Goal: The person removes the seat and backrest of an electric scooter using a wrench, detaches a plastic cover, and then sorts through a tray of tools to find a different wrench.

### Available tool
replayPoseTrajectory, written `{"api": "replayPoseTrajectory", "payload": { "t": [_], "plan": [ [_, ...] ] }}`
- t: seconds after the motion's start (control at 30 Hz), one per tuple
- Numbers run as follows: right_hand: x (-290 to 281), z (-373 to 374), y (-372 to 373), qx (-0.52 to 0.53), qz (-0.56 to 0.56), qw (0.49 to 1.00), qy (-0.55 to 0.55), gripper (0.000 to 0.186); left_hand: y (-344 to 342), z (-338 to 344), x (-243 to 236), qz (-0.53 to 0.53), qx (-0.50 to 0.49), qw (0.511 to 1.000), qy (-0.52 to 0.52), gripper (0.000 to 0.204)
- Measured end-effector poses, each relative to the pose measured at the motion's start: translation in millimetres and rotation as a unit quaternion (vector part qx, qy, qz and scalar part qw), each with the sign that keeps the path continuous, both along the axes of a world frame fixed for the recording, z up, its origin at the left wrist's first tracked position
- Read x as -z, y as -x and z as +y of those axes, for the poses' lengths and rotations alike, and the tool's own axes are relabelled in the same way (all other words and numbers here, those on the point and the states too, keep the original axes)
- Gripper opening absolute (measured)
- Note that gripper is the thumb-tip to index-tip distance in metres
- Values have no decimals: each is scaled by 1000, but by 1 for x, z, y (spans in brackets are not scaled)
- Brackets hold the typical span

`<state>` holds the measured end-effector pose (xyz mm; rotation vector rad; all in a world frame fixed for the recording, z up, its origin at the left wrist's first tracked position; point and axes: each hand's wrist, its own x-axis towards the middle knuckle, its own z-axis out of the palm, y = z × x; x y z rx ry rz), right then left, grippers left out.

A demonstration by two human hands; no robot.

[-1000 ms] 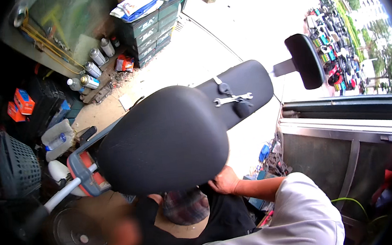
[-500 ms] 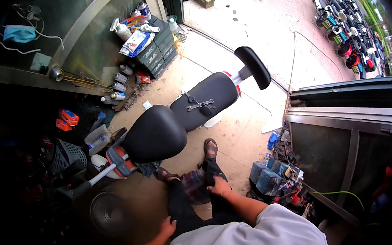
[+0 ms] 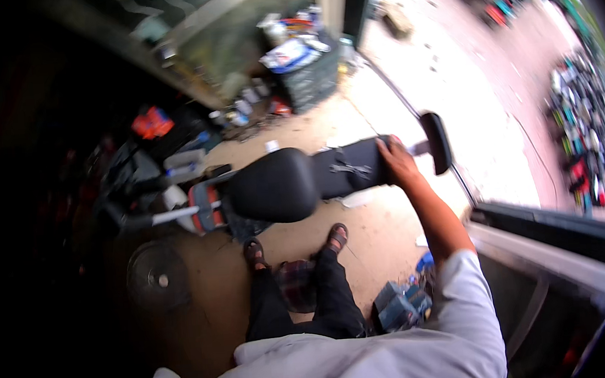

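Note:
A small electric scooter stands across the floor ahead of me, its handlebar end to the left. Its front seat is rounded and black. Behind that is a longer black rear seat, then an upright padded backrest. My right arm is stretched out, and my right hand rests on the end of the rear seat near the backrest, fingers extended, holding no tool. A few metal wrenches lie on the rear seat, left of that hand. My left hand is out of sight beside my body.
A fan-like round object stands at lower left. Dark boxes topped with packets and bottles stand by the glass door, with several cans beside them. Blue-grey boxes sit at right. Outside are rows of parked scooters.
My right hand has left my right knee and reached forward onto the rear seat. My left hand, earlier on my left thigh, has gone out of view. The whole view has shifted.

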<state>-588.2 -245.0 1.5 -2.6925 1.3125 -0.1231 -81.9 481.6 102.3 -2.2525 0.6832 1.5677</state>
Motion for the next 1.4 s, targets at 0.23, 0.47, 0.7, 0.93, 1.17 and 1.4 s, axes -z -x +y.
{"api": "replayPoseTrajectory", "payload": {
  "t": [0.23, 0.47, 0.7, 0.93, 1.17, 1.4],
  "plan": [
    [-29, 78, -30, 98, -100, 988, -67, 83, 27, 56, -6, -12, -108, 991, 73, 29],
    [70, 292, 54, 382, 108, 874, -280, 59, 10, 122, 38, 18, -203, 965, 162, 25],
    [1, 500, -166, -3, 174, 935, -309, 51, -68, 276, 18, -40, -307, 941, 139, 20],
    [-143, 437, -431, -42, -49, 970, -236, 44, -113, 353, 34, -28, -329, 936, 122, 16],
    [-366, 457, -700, -50, -297, 943, -142, 35, -198, 349, 48, -207, -23, 917, 339, 5],
    [-440, 494, -867, -319, -392, 858, -96, 41, -198, 324, 36, -235, -348, 849, 320, 13]
  ]
}}
